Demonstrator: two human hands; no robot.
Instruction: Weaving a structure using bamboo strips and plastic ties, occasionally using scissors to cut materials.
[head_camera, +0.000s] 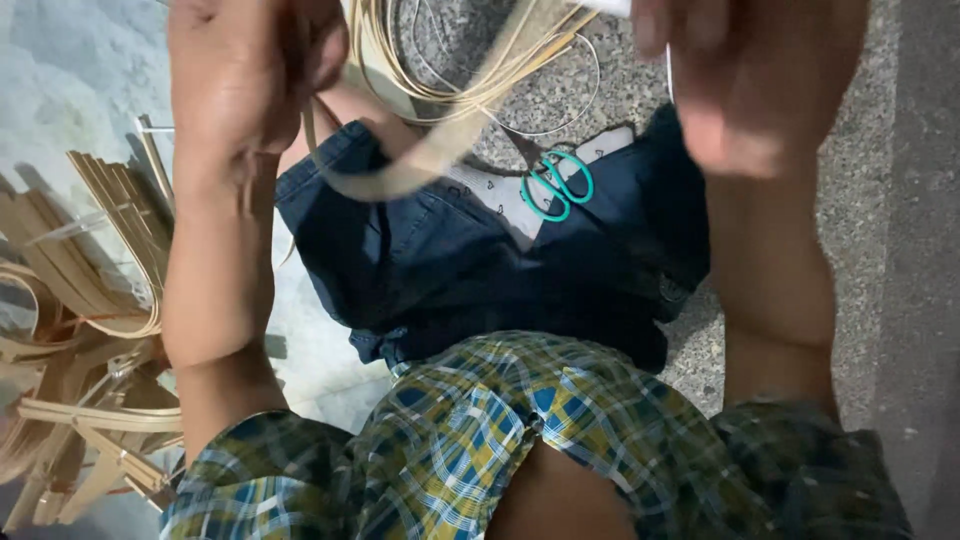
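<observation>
A pale flat cane strip (400, 175) is gripped in the left hand (245, 75); the right hand (750, 80), blurred, cannot be judged. Weaving seems underway; the strip needs drawing taut.

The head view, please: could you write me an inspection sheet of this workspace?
Surface: speckled stone floor; the person sits on it in dark shorts.
Job's things: pale flat cane strips, looped, run between both hands.
Clutter: pile of cut cane strips on the person's left; teal-handled scissors lying between the legs.
Grippers: left hand closed on the strips; right hand blurred, grip unclear.
Cables: thin white cord or wire among the loops.
Surroundings: plaid shirt in the foreground; nothing else seen.
</observation>
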